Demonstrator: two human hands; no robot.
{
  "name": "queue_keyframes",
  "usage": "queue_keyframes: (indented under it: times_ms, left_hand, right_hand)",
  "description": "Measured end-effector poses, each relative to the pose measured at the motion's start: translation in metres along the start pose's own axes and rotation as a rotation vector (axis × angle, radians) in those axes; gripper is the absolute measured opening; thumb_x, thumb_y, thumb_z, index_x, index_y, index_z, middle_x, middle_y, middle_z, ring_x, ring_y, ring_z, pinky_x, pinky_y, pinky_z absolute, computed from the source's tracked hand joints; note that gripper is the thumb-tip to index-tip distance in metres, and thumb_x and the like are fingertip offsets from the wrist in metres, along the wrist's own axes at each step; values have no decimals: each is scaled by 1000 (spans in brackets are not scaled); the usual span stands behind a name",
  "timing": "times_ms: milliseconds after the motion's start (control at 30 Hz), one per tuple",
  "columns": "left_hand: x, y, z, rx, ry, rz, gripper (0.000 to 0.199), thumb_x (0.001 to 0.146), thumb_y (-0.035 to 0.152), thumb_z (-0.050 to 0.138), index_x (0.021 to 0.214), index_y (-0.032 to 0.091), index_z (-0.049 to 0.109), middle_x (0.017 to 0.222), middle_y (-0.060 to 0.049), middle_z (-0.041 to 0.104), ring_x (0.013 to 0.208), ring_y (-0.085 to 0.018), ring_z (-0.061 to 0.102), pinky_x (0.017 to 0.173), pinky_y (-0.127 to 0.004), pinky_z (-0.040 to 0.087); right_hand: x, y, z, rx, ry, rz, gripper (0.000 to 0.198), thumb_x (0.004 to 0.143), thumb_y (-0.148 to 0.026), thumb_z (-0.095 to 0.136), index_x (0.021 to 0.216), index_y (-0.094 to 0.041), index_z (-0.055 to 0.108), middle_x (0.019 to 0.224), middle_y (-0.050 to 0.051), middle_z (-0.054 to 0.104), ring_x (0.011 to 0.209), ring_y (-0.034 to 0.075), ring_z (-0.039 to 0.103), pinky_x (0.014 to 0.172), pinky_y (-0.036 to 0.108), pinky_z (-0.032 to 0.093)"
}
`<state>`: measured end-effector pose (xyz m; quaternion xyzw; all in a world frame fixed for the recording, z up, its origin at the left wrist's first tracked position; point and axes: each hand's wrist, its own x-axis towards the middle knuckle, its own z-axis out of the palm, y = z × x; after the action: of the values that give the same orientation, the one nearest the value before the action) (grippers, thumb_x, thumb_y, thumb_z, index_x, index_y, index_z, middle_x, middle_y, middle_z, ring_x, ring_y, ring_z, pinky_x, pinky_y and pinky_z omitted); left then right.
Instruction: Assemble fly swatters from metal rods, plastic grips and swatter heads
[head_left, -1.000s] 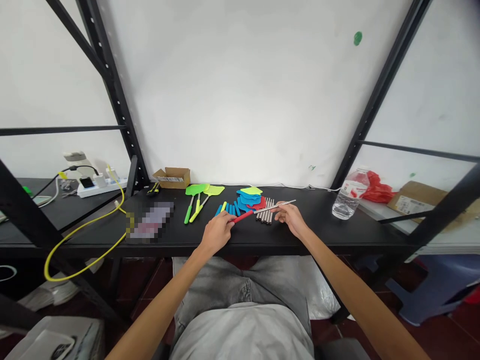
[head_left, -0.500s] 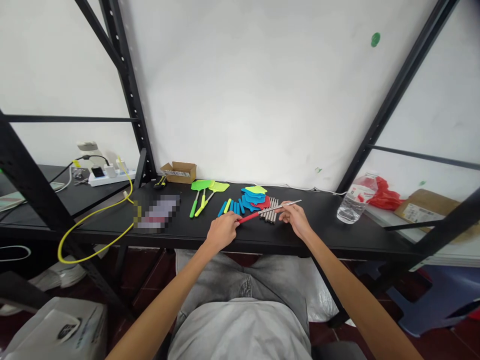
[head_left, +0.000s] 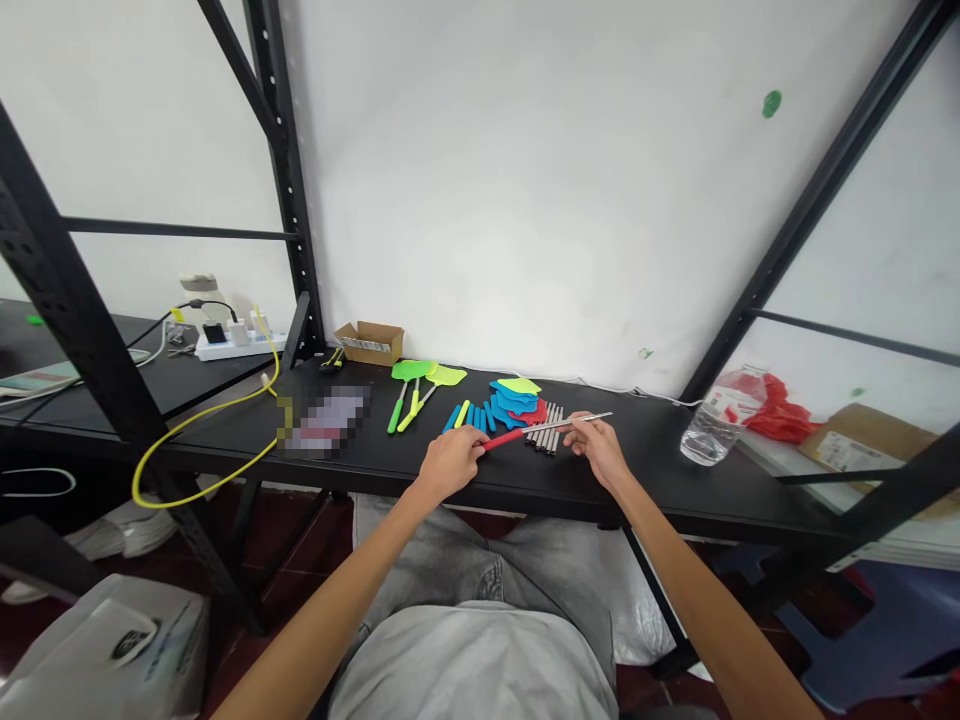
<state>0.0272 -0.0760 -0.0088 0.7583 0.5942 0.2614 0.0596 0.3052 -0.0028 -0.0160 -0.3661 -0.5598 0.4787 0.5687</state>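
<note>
My left hand [head_left: 450, 463] is closed around a red handle [head_left: 504, 440] above the front of the black table. A thin silver rod [head_left: 551, 426] runs out of that handle to the right. My right hand [head_left: 598, 447] pinches the rod near its far end, its tip showing past the fingers. Under the rod lie several loose metal rods [head_left: 553, 440] side by side. Behind them is a pile of blue, red and yellow fly swatter heads [head_left: 510, 400]. Loose blue and yellow handles [head_left: 463, 413] lie beyond my left hand. Green and yellow fly swatters [head_left: 411, 395] with handles fitted rest further left.
A small open cardboard box [head_left: 371, 343] stands by the wall, beside a black and yellow tool [head_left: 331, 360]. At right are a clear plastic bottle [head_left: 706, 432] and a red bag [head_left: 784, 410]. A yellow cable [head_left: 180, 407] loops past the table's left part. Black rack posts flank the table.
The whole view has shifted and tilted slightly. Both hands keep their hold on the red handle and its rod, with little visible movement between them.
</note>
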Motion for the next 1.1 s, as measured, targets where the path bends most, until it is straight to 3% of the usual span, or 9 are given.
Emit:
queue_keyframes:
  times_ms: [200,400,500,633,700,767,867,1000,1100]
  left_hand:
    - [-1,0,1,-1,16,9,26,93,21,49,106,29,70,113,-2,70,103,-22,64,81,-30,48]
    - [0,-2,0,-20,35,5,26,92,19,50,105,28,70,110,-2,71,103,-21,64,80,-28,47]
    - [-1,-1,-3,-21,50,22,21,92,31,54,107,28,69,104,-3,72,97,-22,66,76,-28,46]
    - [-2,1,-5,-38,42,22,28,96,46,47,104,29,67,90,-2,72,86,-22,67,71,-27,43]
    - [0,1,-6,-86,44,-10,30,98,43,42,97,27,67,85,-2,72,83,-21,67,70,-26,43]
    - [1,-1,-6,-147,51,-16,31,99,41,41,91,25,66,82,-1,71,82,-20,67,70,-26,42]
    - [3,-4,-6,-194,52,10,31,98,39,41,84,24,65,78,0,71,79,-18,66,69,-25,41]
    - [2,-4,-6,-193,46,4,30,97,39,43,82,24,64,77,2,72,77,-18,65,65,-25,39]
    - [1,-3,-7,-200,39,-5,30,97,39,44,81,24,63,77,1,72,78,-18,66,65,-25,38]
  right_hand:
    - [-2,0,11,-84,-44,-42,31,75,-47,72,89,-20,64,79,6,73,60,13,61,47,21,39]
    - [-10,-8,57,-163,-161,-88,30,77,-48,70,86,-20,65,75,6,72,56,12,57,46,22,38]
    - [-10,-19,72,-214,-192,-113,31,79,-49,68,89,-20,66,71,4,70,51,11,52,45,22,37]
    - [1,-32,66,-361,-346,-99,40,79,-50,69,105,-19,69,78,5,73,59,14,58,53,25,43]
    - [10,-35,56,-544,-325,-141,44,77,-48,72,112,-21,68,86,5,74,69,18,63,64,28,48]
    - [19,-35,48,-838,-201,-193,44,76,-47,73,113,-23,68,98,6,74,84,22,66,73,32,49]
    - [27,-33,46,-1260,-102,-194,43,77,-52,72,110,-24,70,111,11,72,103,30,63,77,34,48]
    - [31,-28,59,-1564,-191,-125,38,83,-54,64,102,-22,72,99,14,72,97,32,66,74,36,47]
    - [31,-26,68,-1698,-207,-160,32,88,-47,61,101,-21,72,98,16,72,93,31,66,75,36,46]
